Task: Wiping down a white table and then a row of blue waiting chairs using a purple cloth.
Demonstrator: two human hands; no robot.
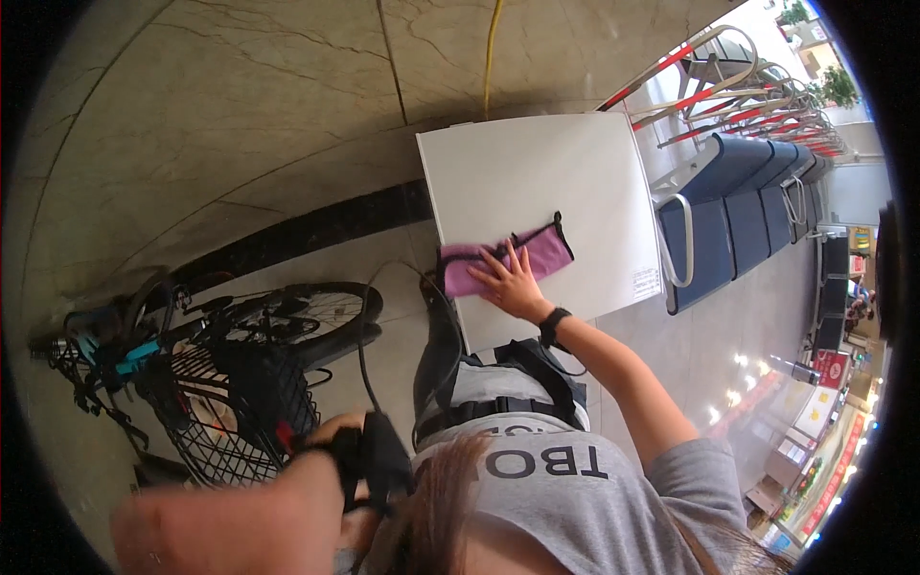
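A folded purple cloth [462, 275] with black edging lies across the near part of a white tabletop [537, 172], its left end at the table's left edge. My right hand [513, 286] rests flat on the middle of the cloth, fingers spread, a black band round the wrist. A small black loop sticks up at the cloth's far right corner. My left hand [337, 427] is raised at the lower left, away from the table and beside a black device [385, 462] with a cable. It is blurred and its fingers are hidden.
Left of the table a bicycle [278, 321] with a black wire basket [225, 422] stands on the tiled floor. Blue linked seats [743, 225] begin close to the table's right side. Metal rails with red bands [709, 101] stand behind them. A marbled wall [268, 86] rises beyond the table.
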